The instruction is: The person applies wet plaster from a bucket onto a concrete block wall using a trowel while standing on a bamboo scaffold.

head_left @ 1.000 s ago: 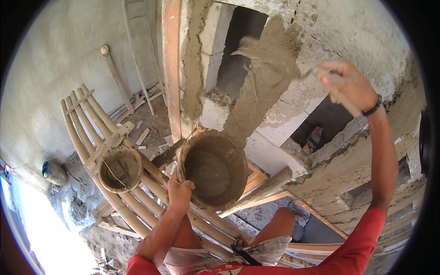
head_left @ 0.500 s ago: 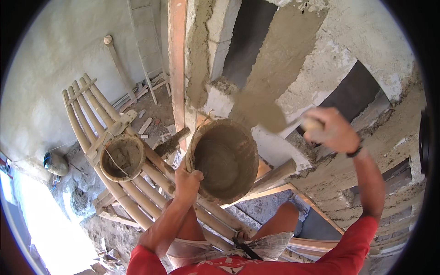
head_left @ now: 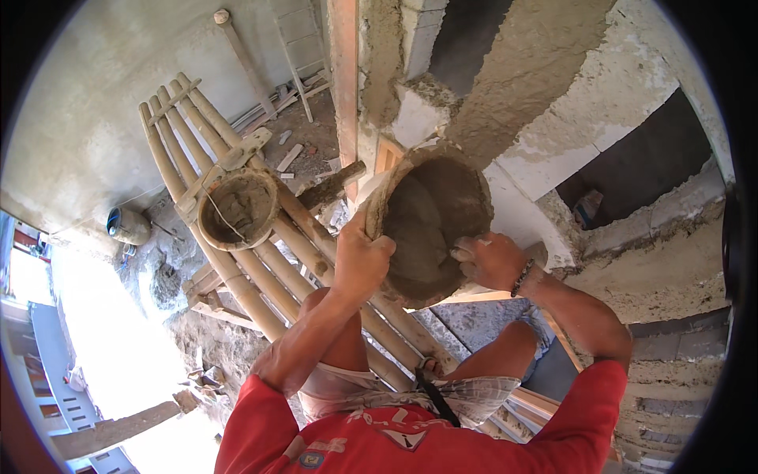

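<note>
A mortar-caked bucket (head_left: 377, 197) is tilted in front of me, with wet grey mortar (head_left: 414, 225) inside. My left hand (head_left: 363, 257) is closed on its left rim, thumb over the edge. My right hand (head_left: 497, 261) is closed round the handle of a trowel (head_left: 460, 253) and reaches over the bucket's right rim. The trowel's blade is down in the bucket and hard to tell from the mortar. Beyond the bucket rises a block wall (head_left: 545, 71), with a damp band of fresh mortar beside pale, rough blocks.
A bamboo-pole platform (head_left: 272, 316) runs away to the far left beneath me. A second bucket (head_left: 207, 225) with mortar and a wire handle stands on it. Dark openings (head_left: 632, 158) break the wall. A wooden post (head_left: 344, 79) stands upright; a drum-like container (head_left: 129, 227) sits on the ground at left.
My right hand has swung down and left from in front of the wall, bringing the trowel into the bucket. My left hand keeps its hold on the rim. The whole view has shifted.
</note>
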### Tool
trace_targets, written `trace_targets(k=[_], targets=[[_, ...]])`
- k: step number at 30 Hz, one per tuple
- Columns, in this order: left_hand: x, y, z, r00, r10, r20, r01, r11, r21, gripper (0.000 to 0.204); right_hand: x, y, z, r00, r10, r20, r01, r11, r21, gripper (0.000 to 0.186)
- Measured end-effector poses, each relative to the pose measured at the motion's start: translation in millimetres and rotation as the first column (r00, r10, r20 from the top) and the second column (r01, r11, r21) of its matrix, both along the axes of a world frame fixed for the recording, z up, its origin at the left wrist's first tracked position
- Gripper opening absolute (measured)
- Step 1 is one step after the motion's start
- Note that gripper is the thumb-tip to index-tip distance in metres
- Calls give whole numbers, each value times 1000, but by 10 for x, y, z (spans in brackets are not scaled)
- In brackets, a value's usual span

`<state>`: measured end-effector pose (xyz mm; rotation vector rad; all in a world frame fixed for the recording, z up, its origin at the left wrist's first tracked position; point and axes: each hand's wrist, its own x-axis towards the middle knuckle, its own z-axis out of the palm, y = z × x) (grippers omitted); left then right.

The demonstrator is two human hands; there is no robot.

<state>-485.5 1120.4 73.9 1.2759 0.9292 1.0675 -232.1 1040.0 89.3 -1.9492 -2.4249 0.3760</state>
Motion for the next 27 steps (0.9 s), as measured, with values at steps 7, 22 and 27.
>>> trace_targets(k=[7, 22, 27], targets=[[18, 131, 492, 992, -15, 127, 27, 995, -93, 68, 24, 9, 564, 965, -116, -235, 111, 993, -34, 37], [-105, 225, 2833, 989, -1, 145, 46, 951, -306, 70, 220, 93, 4464, 861, -158, -483, 117, 987, -113, 32], [-10, 243, 3203, 990, 17, 143, 22, 964, -265, 70, 740, 371, 4868, 777, -494, -390, 489, 864, -120, 33]])
